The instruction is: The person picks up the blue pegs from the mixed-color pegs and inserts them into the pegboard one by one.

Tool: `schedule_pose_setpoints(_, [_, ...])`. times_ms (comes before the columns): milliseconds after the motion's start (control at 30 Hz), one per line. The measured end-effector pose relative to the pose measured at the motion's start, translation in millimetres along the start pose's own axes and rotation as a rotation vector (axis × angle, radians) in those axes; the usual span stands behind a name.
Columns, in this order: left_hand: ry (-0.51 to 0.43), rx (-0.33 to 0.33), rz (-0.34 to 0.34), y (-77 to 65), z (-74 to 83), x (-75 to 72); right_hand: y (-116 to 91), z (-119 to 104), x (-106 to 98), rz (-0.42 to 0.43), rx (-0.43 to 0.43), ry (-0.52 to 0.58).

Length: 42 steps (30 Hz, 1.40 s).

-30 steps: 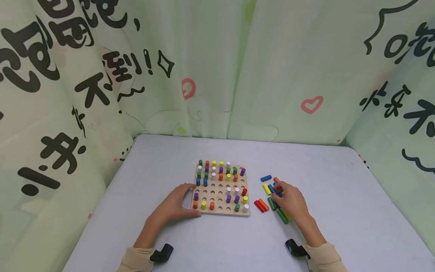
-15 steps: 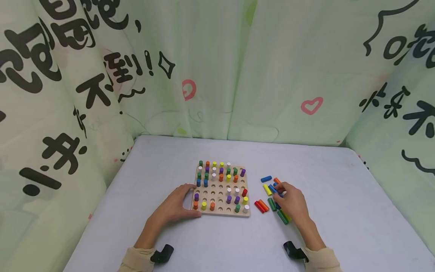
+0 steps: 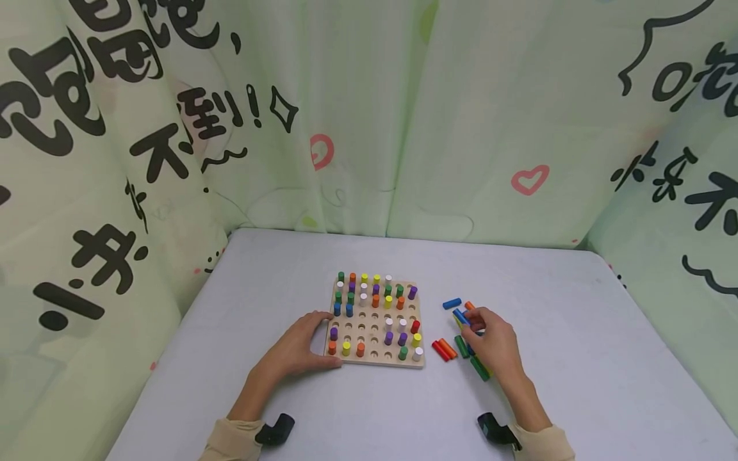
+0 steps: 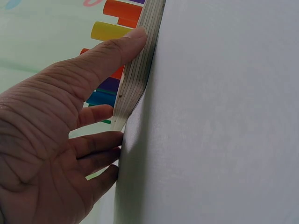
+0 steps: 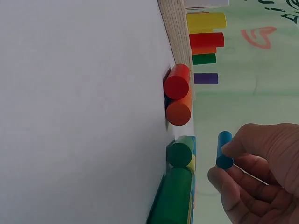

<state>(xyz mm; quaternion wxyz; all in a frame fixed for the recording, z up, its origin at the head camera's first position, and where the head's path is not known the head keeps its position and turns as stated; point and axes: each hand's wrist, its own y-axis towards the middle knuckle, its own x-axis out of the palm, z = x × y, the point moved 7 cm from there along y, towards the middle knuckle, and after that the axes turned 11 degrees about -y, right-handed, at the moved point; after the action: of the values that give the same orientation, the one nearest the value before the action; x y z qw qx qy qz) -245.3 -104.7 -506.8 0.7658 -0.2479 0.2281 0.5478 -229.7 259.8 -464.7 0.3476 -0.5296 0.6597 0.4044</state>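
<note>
A wooden pegboard (image 3: 377, 362) with holes stands on the table, holding upright pegs in several colours. My left hand (image 3: 300, 346) rests against its near left corner. The thumb lies straight along the near edge, seen in the left wrist view, and the index fingertip touches the left side. Right of the board, my right hand (image 3: 492, 339) pinches a blue peg (image 5: 224, 149) between thumb and index finger, just above a group of loose pegs. In the right wrist view this peg is apart from the pegs lying below. Part of the group is hidden under the right hand.
Loose pegs lie right of the board: a red peg (image 3: 440, 350) beside an orange peg (image 3: 448, 348), green pegs (image 3: 480, 369) nearer, and a blue peg (image 3: 451, 303) farther off. The white tabletop (image 3: 277, 269) is enclosed by a printed curtain (image 3: 461, 128).
The right hand has lifted the blue peg slightly off the loose group, which now shows it above a yellow peg. The left hand and the board stay in place.
</note>
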Motion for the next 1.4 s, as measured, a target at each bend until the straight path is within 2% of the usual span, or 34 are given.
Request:
schedule_pose_setpoints(367, [0.007, -0.008, -0.006, 0.3, 1.2, -0.3, 0, -17, 2, 0.058, -0.043, 0.059])
schedule_pose_setpoints(900, [-0.004, -0.008, -0.002, -0.5, 2.1, -1.1, 4, -41, 12, -0.030, -0.068, 0.109])
schedule_pose_setpoints(1400, [0.002, -0.004, -0.007, -0.6, 2.1, -0.6, 5, -64, 19, -0.036, -0.111, 0.116])
